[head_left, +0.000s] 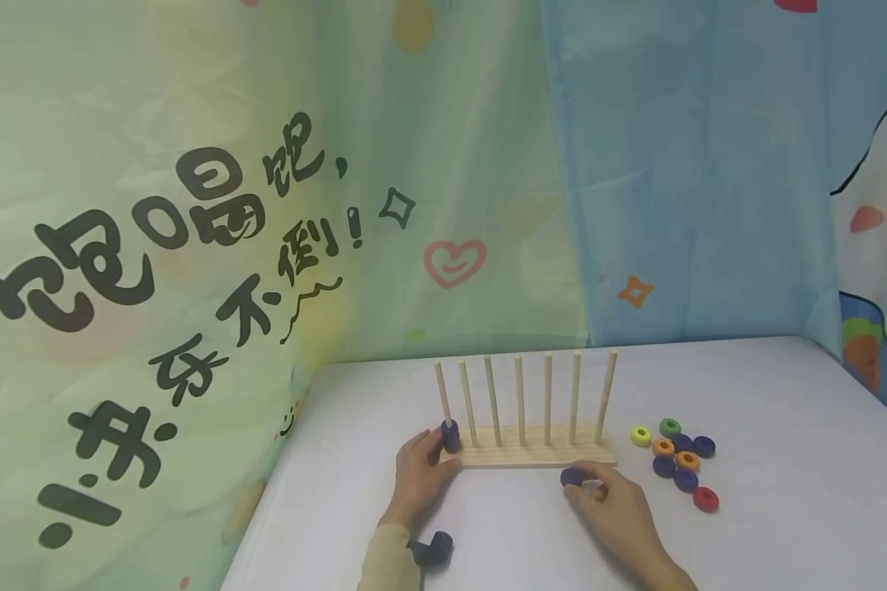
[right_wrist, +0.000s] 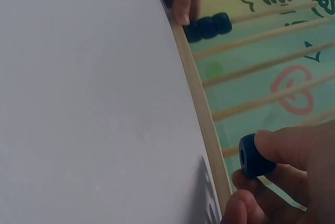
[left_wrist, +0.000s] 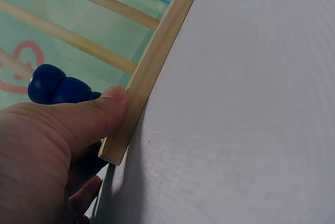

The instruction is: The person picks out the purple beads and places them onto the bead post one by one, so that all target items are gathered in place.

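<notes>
White desk (head_left: 769,525): left hand (head_left: 417,476) braces the peg rack (head_left: 535,455); right hand (head_left: 613,505) pinches a blue ring (head_left: 572,477), best lifted level onto the leftmost peg (head_left: 442,394).

Left hand (head_left: 419,472) lies low and forward, palm down, thumb (left_wrist: 102,110) extended and pressed flat against an edge, remaining fingers reaching ahead; a pale sleeve (head_left: 388,558) covers the wrist. Right hand (head_left: 612,501) rests lower right, palm down, fingers (right_wrist: 285,143) curled, pinching a small piece between thumb and forefinger.
</notes>
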### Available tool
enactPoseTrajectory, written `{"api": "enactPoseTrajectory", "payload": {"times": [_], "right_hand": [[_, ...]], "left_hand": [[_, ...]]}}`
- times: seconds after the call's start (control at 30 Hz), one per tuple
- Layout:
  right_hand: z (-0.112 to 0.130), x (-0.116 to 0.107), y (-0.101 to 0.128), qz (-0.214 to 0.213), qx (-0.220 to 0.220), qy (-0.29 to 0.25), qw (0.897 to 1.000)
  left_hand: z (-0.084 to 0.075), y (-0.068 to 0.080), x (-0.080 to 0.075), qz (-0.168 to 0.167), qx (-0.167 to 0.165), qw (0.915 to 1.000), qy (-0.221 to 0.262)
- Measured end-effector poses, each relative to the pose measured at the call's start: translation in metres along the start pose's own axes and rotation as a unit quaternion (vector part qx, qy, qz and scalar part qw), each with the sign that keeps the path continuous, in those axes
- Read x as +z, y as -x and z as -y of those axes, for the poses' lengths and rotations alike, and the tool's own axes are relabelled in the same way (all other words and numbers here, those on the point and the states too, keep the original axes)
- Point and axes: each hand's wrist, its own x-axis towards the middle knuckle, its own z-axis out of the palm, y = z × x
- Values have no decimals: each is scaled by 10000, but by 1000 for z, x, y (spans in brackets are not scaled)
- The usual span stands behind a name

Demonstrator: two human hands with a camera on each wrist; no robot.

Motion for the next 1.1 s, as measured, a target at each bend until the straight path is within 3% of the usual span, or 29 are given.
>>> {"api": "enactPoseTrajectory", "payload": {"times": [0.8, 1.1], "right_hand": [[23, 19, 6, 390, 245, -738, 9962], [40, 21, 2, 417, -152, -882, 9951]], "left_hand": [[3, -1, 1, -68, 116, 9999, -21], [4, -1, 1, -57, 118, 9999, -66]]}}
